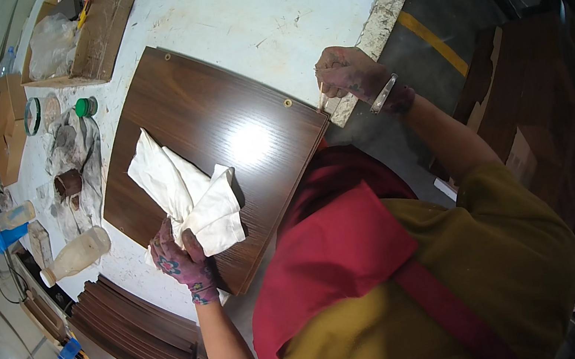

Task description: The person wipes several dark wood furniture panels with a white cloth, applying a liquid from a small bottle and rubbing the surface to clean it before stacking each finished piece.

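Observation:
A dark brown wood-grain panel (209,109) lies on the white-topped table, apparently on top of other panels. My left hand (184,263), in a stained purple flowered glove, is closed on a bunched white cloth (188,195) that spreads over the panel's left part. My right hand (354,77), gloved the same way, pinches a thin, light-coloured brush (322,97). The brush points down, with its tip at the panel's right corner. Two small round holes show near the panel's far edge, one of them (287,103) close to the brush.
An open cardboard box (105,28) with plastic bags stands far left. Nearer are a green-capped jar (86,107), a stained rag (76,153), a brown cup (68,184) and a cloudy bottle (78,255) on its side. Stacked brown panels (127,329) lie lower left; more brown boards (532,110) are at right.

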Tool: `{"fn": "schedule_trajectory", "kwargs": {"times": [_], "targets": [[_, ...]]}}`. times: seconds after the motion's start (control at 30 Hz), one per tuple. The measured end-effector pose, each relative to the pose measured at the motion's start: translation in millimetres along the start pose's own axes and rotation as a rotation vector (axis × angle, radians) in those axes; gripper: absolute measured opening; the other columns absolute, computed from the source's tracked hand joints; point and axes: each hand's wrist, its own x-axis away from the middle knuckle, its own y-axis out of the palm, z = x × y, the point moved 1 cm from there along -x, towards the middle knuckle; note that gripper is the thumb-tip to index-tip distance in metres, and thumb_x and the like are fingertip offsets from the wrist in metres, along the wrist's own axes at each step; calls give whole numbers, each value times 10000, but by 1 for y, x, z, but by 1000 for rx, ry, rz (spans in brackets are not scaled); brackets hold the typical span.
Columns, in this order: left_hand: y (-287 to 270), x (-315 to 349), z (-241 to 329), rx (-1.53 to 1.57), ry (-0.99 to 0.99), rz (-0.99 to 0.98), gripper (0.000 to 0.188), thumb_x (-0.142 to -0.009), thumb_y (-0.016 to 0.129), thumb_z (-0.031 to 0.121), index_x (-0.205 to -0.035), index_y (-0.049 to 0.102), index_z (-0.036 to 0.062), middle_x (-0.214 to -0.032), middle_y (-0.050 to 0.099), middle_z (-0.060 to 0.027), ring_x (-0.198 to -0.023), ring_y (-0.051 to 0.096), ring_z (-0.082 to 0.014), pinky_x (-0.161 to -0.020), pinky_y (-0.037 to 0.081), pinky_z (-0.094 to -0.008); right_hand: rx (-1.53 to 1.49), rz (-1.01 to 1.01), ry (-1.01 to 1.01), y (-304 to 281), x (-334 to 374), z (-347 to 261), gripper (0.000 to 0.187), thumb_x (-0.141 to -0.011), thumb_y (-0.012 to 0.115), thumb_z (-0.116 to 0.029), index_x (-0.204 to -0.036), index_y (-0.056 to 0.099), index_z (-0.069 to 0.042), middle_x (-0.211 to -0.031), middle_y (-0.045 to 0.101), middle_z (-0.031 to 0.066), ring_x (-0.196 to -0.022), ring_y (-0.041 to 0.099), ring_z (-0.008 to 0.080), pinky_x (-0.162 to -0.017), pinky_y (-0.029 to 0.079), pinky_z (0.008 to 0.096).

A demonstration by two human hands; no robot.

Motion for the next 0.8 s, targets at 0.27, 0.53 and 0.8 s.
{"fn": "schedule_trajectory", "kwargs": {"times": [0.27,0.53,0.8], "targets": [[-1,-1,2,18,29,-12,350,-862,579,186,-1183,599,46,-1114,650,-140,-970,580,-357,-925,417,-467,177,-36,-116,1,1,-11,116,-859,614,-113,-860,545,-19,-728,594,57,-597,514,101,-541,420,240],[-2,1,0,-1,19,3,343,-864,581,192,-1174,599,45,-1116,648,-117,-954,580,-352,-903,424,-465,14,26,-260,22,-10,-69,160,-897,618,-175,-900,566,-24,-800,632,51,-702,578,110,-629,456,248],[4,6,-4,18,22,64,425,-818,657,246,-1204,614,76,-1052,658,-101,-998,589,-302,-1011,376,-452,190,-135,-232,41,-24,-81,192,-936,610,-233,-928,578,-44,-831,623,46,-711,561,106,-660,465,266]]}}
